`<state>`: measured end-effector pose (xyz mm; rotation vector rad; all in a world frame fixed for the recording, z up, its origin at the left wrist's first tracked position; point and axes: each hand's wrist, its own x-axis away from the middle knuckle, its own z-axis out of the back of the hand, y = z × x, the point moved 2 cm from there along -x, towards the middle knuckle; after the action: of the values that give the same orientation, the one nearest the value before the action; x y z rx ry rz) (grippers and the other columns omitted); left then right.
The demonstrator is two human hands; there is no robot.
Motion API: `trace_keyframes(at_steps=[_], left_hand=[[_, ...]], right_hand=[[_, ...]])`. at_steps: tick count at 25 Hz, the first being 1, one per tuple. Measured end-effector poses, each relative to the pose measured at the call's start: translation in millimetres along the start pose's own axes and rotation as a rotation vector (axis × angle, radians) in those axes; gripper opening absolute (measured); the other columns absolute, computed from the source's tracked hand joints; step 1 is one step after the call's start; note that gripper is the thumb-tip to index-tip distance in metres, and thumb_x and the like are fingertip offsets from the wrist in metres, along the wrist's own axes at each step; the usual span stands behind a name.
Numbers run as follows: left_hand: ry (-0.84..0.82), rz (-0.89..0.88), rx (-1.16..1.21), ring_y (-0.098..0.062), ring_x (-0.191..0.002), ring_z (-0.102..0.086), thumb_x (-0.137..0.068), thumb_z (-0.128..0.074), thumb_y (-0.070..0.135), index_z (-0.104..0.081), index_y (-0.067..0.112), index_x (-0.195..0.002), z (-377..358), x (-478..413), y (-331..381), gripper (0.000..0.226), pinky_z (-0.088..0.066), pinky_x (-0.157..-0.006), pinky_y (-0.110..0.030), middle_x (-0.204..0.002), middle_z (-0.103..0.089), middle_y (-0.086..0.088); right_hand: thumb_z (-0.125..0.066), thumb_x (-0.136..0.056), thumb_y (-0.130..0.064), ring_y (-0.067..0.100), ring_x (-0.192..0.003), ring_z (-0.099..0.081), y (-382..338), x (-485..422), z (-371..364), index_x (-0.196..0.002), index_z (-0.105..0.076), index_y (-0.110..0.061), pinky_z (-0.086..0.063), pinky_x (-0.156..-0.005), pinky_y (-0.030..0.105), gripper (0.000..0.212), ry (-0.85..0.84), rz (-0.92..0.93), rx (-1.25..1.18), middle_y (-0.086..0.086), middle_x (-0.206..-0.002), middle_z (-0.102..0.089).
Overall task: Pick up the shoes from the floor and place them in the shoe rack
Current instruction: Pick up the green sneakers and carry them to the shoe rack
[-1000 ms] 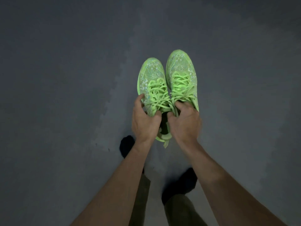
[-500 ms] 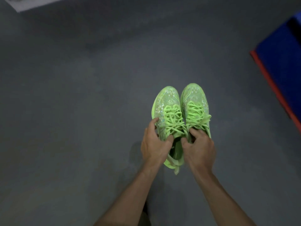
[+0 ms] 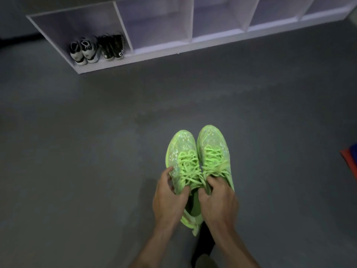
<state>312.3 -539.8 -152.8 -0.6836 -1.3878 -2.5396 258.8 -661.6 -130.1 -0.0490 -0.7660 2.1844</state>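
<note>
I hold a pair of neon green sneakers side by side above the floor, toes pointing away from me. My left hand (image 3: 170,198) grips the left green sneaker (image 3: 181,151) at its tongue and collar. My right hand (image 3: 218,200) grips the right green sneaker (image 3: 211,144) the same way. The white shoe rack (image 3: 160,50) stands on the floor ahead, at the top of the view, with several open compartments. Its leftmost compartment holds two pairs of shoes; the others in view hold nothing.
A black-and-white pair of sneakers (image 3: 84,50) and a black pair (image 3: 113,46) sit heels out in the rack's left compartment. A red and blue mat (image 3: 350,161) lies at the right edge. Grey floor (image 3: 96,142) stretches between me and the rack.
The view has lifted from the floor toward the rack, which has come into sight. Both hands keep the same grip on the green sneakers.
</note>
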Motion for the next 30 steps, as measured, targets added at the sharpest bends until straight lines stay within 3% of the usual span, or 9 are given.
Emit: trace_keyframes(at_steps=[8,11,15,23,30], left_hand=[[0.056,0.058,0.082,-0.007,-0.11,-0.065,-0.062,-0.069,0.052,-0.045,0.049,-0.133,2.8,-178.5,109.7,0.075,-0.055,-0.096,-0.044,-0.124,-0.064,0.016],[0.047,0.07,0.094,-0.006,-0.106,-0.065,-0.064,-0.068,0.056,-0.043,0.049,-0.135,16.7,-250.3,142.3,0.076,-0.056,-0.093,-0.043,-0.124,-0.062,0.016],[0.014,0.112,0.109,-0.005,-0.105,-0.065,-0.064,-0.069,0.059,-0.039,0.051,-0.138,47.6,-345.2,189.2,0.08,-0.057,-0.092,-0.04,-0.128,-0.061,0.015],[-0.005,0.139,0.098,-0.006,-0.108,-0.066,-0.069,-0.073,0.053,-0.036,0.054,-0.138,99.3,-535.9,273.2,0.079,-0.057,-0.094,-0.041,-0.131,-0.06,0.017],[0.008,0.227,0.084,-0.011,-0.109,-0.067,-0.063,-0.071,0.052,-0.04,0.051,-0.137,100.1,-722.3,314.9,0.08,-0.056,-0.095,-0.045,-0.129,-0.063,0.015]], right_hand=[[-0.066,-0.077,-0.02,0.023,-0.08,-0.058,-109.2,-193.0,-14.2,-0.076,-0.059,-0.017,-0.035,-0.064,0.031,0.007,-0.074,0.089,0.048,-0.002,-0.088,-0.063],[-0.068,-0.077,-0.018,0.022,-0.08,-0.056,-162.2,-260.0,-28.5,-0.081,-0.064,-0.016,-0.034,-0.066,0.03,0.006,-0.089,0.101,0.07,-0.001,-0.089,-0.063],[-0.07,-0.075,-0.015,0.019,-0.071,-0.048,-236.4,-344.7,-48.9,-0.075,-0.06,-0.013,-0.031,-0.062,0.029,0.01,-0.138,0.119,0.131,-0.003,-0.078,-0.058],[-0.072,-0.076,-0.016,0.017,-0.07,-0.051,-375.8,-507.3,-104.4,-0.077,-0.063,-0.015,-0.033,-0.062,0.028,0.009,-0.149,0.138,0.139,-0.007,-0.078,-0.055],[-0.067,-0.076,-0.018,0.023,-0.076,-0.057,-445.1,-668.6,-187.0,-0.075,-0.059,-0.019,-0.035,-0.062,0.031,0.008,-0.18,0.146,0.135,-0.001,-0.084,-0.063]])
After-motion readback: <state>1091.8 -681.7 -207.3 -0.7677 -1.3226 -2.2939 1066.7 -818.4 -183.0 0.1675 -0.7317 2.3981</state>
